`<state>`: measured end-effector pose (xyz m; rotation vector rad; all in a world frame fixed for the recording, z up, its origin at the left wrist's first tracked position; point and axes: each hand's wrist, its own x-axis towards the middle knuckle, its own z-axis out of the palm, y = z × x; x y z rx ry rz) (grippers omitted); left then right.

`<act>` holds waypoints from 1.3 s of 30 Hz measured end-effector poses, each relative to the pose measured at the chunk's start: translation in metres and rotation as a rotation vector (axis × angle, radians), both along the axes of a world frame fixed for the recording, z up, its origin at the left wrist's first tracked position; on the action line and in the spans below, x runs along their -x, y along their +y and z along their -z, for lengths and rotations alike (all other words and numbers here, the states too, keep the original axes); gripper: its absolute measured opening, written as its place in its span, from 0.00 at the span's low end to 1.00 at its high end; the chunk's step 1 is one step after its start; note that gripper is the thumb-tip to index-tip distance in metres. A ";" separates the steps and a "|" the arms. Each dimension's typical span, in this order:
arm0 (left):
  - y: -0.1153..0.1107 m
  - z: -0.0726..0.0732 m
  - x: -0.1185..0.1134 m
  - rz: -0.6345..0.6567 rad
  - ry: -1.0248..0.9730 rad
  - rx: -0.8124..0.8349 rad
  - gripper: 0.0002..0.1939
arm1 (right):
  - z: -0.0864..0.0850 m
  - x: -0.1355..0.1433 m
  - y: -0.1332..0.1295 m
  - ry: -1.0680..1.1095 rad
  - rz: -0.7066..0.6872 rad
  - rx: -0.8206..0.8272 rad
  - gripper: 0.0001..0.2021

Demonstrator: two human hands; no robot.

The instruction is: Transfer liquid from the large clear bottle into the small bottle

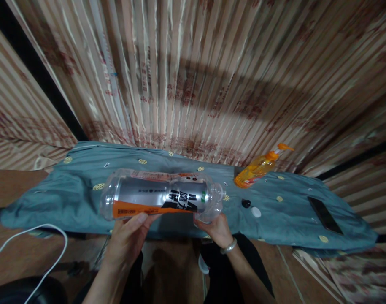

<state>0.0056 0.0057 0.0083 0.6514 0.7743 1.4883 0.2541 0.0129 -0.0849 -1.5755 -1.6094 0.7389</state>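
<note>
Curtain fabric (186, 76) hangs beyond the grips. Below them spreads 1 cloth-covered tabletop (294, 219). 1 large bottle (155, 198) lies sideways in the 2 grips, over the tabletop, neck toward the right. The left grip (126, 236) grasps its near side around the middle; the right grip (217, 230) grasps it near the neck. To the right grip's right stand or lie 1 pump bottle (256, 171), farther back; 1 phone (325, 214), farthest right; 1 white disc (256, 211); and 1 black cap (246, 203), nearer than the disc.
</note>
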 end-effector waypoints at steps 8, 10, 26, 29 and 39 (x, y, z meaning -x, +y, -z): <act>0.001 -0.011 -0.008 -0.043 -0.018 0.022 0.26 | 0.000 0.000 0.001 -0.036 0.008 -0.022 0.11; 0.002 -0.013 -0.009 -0.061 -0.019 0.037 0.28 | 0.000 0.000 0.000 -0.046 0.021 -0.015 0.11; 0.004 -0.011 -0.008 -0.092 -0.024 0.044 0.27 | 0.000 0.000 0.002 -0.009 -0.001 -0.035 0.11; 0.003 -0.009 -0.006 -0.079 -0.012 0.040 0.26 | 0.001 0.000 0.001 0.001 -0.003 -0.035 0.10; 0.003 -0.004 -0.004 -0.052 -0.013 0.026 0.24 | 0.002 -0.001 0.002 -0.012 0.008 -0.010 0.10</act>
